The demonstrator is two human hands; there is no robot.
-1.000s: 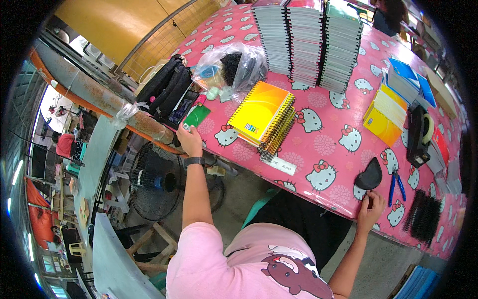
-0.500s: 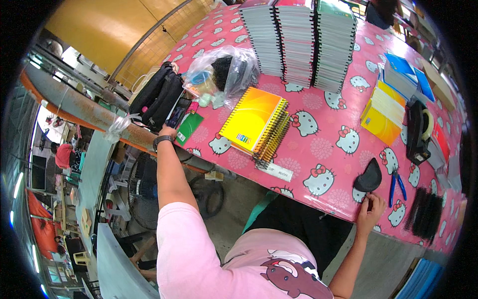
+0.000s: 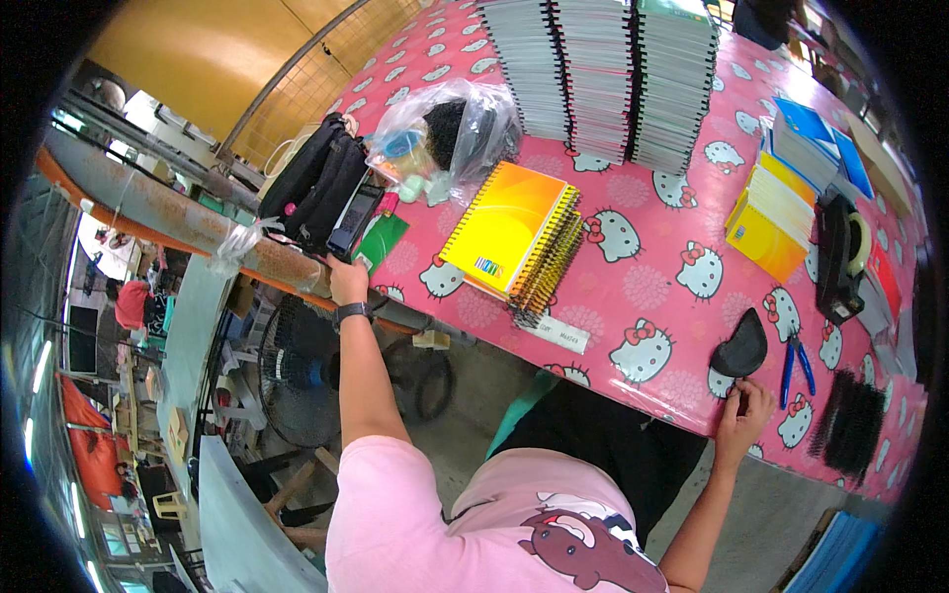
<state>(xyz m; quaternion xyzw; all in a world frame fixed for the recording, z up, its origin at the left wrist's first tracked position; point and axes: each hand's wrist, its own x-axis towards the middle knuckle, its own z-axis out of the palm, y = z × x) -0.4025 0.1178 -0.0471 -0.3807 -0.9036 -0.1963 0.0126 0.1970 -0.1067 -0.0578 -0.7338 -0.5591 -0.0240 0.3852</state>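
As the left hand (image 3: 348, 282), grip unclear, seemingly reaches for a dark device (image 3: 355, 219) needing a pinch, the right hand (image 3: 746, 417) rests loosely open at the surface's (image 3: 682, 331) near edge.

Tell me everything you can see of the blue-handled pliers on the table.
The pliers have two slim, plastic-looking blue handles and a small dark head that looks like metal. They lie on the pink patterned tablecloth, handles spread apart and pointing toward the person. They are right of the black curved thing and near the right hand, touched by neither. The head's details are too small to tell.
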